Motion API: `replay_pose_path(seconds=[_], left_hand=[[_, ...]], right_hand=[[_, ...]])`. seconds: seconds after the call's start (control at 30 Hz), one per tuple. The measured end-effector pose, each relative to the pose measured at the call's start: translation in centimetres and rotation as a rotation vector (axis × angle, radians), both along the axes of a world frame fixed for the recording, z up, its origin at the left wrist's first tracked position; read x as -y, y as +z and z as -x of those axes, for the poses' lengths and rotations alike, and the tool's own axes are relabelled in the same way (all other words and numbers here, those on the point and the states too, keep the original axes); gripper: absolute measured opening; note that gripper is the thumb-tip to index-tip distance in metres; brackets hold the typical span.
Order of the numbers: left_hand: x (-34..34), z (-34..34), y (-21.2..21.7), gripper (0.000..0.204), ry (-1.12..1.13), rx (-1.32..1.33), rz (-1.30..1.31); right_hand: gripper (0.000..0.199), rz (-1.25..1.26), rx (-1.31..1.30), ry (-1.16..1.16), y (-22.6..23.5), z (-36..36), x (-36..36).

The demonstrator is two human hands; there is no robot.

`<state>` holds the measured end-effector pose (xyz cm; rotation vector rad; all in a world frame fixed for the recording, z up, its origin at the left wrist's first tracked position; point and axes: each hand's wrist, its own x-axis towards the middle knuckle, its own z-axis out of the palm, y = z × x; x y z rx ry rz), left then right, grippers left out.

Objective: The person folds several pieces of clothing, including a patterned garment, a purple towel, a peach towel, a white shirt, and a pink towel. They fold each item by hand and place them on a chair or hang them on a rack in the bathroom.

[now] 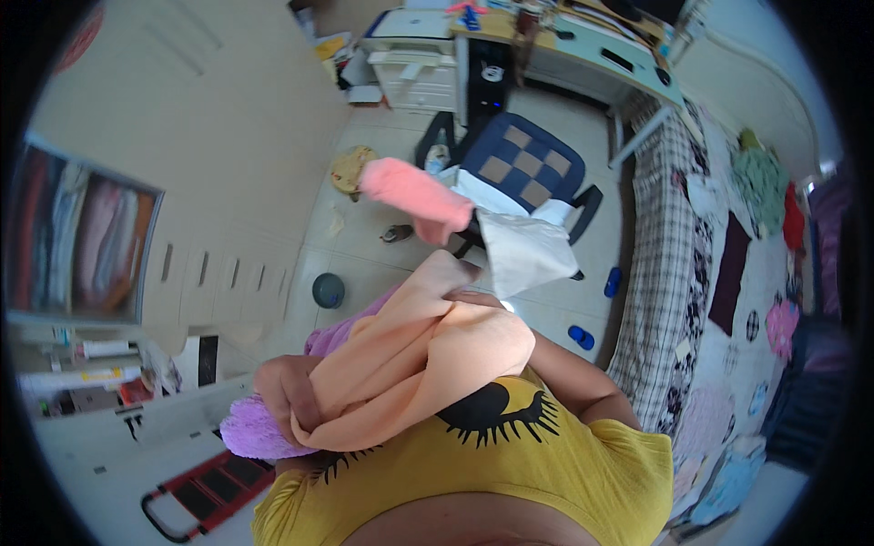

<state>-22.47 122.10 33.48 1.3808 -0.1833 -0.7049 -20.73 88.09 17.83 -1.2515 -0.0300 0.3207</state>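
A peach cloth (428,364) is bunched against my chest, over my yellow shirt (546,464). My left hand (287,396) is closed on its lower left edge, with a fluffy purple cloth (255,432) pressed underneath. At the cloth's top fold my right hand (472,293) grips it, mostly covered by the fabric. Just beyond, a pink cloth (414,196) and a white cloth (523,246) lie draped over a blue checked office chair (523,164).
A wardrobe (209,164) with an open shelf of folded clothes stands at the left. A desk (592,55) and a white drawer unit (419,73) are at the back. At the right is a plaid bed (665,273) strewn with clothes. Blue slippers (583,337), a dark round object (328,289) and a red step stool (205,491) are on the floor.
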Motion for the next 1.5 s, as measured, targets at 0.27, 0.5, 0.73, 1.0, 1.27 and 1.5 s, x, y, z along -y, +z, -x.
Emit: replay_pose_path(seconds=[0.27, 0.5, 0.73, 1.0, 1.27, 1.5], left_hand=[[-10.5, 1.2, 7.1, 0.009, 0.893, 0.363, -0.636], [-28.6, 1.3, 8.8, 0.006, 0.942, 1.04, -0.515], [-40.5, 7.3, 11.6, 0.004, 0.914, 1.059, -0.861], [-46.4, 12.5, 10.7, 0.006, 1.107, 1.006, -1.008], [-52.2, 16.5, 11.7, 0.005, 1.433, 0.962, -1.162], [-54.4, 20.7, 9.9, 0.007, 1.678, 0.879, -1.24]], right_hand=[[0.033, 0.41, 0.441, 0.095, 12.0, -11.4, -11.9], [0.026, 0.521, 0.743, 0.361, 29.1, -18.8, -31.4], [0.033, 0.873, 1.224, 0.686, 36.1, -17.9, -45.7], [0.025, 0.811, 1.326, 0.855, 40.6, -18.6, -57.2], [0.029, 0.418, 1.015, 1.258, 41.3, -20.0, -70.0], [0.018, -0.039, 0.869, 1.361, 40.0, -15.9, -83.0]])
